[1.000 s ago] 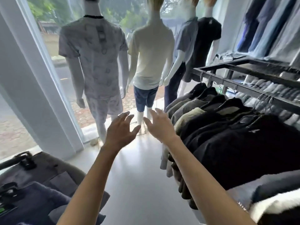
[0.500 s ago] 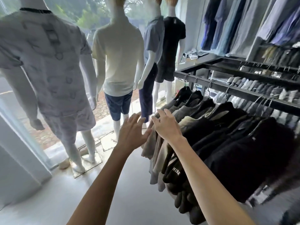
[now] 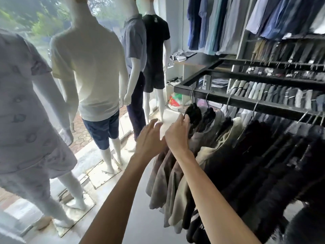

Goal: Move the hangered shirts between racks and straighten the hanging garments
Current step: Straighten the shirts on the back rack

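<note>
right hand perhaps touching black shirt, mannequins beside

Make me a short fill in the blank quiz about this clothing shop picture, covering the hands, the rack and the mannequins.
1. The right hand touches the ____ garment at the rack's near end.
2. The left hand holds ____.
3. The mannequin in the cream shirt wears ____ shorts.
4. The garments hang from a ____ metal rail.

Missing words: black; nothing; blue; black
</note>
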Available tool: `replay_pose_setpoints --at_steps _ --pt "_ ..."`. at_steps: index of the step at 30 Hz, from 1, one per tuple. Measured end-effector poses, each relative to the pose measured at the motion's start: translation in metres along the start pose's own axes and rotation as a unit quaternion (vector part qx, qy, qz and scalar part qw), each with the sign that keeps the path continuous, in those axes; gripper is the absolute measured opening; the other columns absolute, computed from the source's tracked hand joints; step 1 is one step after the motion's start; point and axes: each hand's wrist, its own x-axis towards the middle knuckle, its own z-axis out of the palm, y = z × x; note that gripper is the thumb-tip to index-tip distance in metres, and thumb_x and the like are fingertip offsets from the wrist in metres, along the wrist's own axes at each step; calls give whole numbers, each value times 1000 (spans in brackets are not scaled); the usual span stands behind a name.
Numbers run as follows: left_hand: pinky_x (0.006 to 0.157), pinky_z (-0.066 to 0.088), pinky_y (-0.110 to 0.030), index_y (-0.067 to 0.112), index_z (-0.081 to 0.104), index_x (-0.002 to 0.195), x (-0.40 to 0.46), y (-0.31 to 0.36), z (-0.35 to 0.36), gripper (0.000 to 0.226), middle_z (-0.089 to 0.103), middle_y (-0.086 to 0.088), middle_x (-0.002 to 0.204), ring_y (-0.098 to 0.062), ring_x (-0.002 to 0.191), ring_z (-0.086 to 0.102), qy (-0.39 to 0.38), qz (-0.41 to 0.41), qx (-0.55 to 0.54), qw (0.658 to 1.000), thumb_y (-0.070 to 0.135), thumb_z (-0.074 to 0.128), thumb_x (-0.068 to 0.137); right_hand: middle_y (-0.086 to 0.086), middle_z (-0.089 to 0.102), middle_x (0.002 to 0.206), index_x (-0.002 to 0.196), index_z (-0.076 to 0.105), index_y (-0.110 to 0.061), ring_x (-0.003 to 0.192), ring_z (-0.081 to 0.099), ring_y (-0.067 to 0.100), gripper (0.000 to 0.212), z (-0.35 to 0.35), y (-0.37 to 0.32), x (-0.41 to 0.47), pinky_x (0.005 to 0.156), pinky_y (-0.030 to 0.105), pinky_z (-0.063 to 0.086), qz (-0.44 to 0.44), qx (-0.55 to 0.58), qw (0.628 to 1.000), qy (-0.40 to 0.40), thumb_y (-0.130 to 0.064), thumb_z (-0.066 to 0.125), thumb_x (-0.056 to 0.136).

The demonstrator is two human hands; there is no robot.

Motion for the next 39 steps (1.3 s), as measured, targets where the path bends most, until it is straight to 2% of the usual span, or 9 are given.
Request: replay_pose_setpoints --at_steps 2,5,9,12,19,22,29,34,39 --pt "104 45 -42 21 45 142 26 -1 19 65 40 4 151 -22 136 42 -32 36 -11 999 45 46 81 23 28 158 152 32 2 141 28 39 59 5 2 14 118 42 27 8 -17 998 59 0 40 93" --pt "102 42 -36 20 42 146 53 7 22 59 39 3 150 -19 133 45 -66 76 -76 992 30 56 89 14 54 134 139 49 -3 120 45 31 53 9 7 28 99 24 31 23 12 985 172 -6 38 87" --pt "95 42 -36 24 50 134 87 10 32 45 53 3 134 -18 126 49 -122 150 -151 969 32 56 91 17 56 120 121 55 0 115 51 35 32 20 16 50 105 39 37 33 44 961 269 -7 51 90" --pt "84 50 -40 23 54 120 98 13 45 28 63 3 119 -24 111 59 -132 173 -197 956 31 51 94 13 55 122 122 55 -2 119 52 26 30 20 27 57 106 24 36 29 27 957 289 -9 64 94" --pt "75 46 -39 7 59 113 94 21 58 30 71 -13 100 -33 93 64 -126 119 -342 924 29 40 105 8 54 143 146 48 -7 136 45 18 51 16 42 58 104 12 25 82 42 966 240 -33 57 103" --pt "71 39 -39 4 57 98 96 22 52 29 70 -17 95 -37 90 61 -104 111 -337 929 24 38 106 13 50 150 150 44 -6 142 40 22 49 15 47 62 107 16 23 91 22 969 230 -30 49 107" --pt "82 45 -46 5 55 97 101 10 47 27 68 -18 95 -41 92 58 -83 88 -303 945 23 37 105 14 56 146 148 48 -5 139 46 28 44 22 50 68 108 20 27 90 -19 966 242 -23 46 107" --pt "83 46 -47 8 54 102 106 2 49 23 67 -18 100 -42 94 58 -81 83 -277 954 25 39 104 14 56 146 149 47 -6 139 47 26 46 24 53 66 98 7 22 91 -20 966 242 -24 48 107" --pt "77 44 -46 7 49 100 105 -1 50 21 64 -20 95 -43 89 57 -68 83 -266 958 24 38 104 13 67 130 149 47 -16 115 67 30 47 25 62 65 101 27 45 117 -10 967 225 -16 51 102"
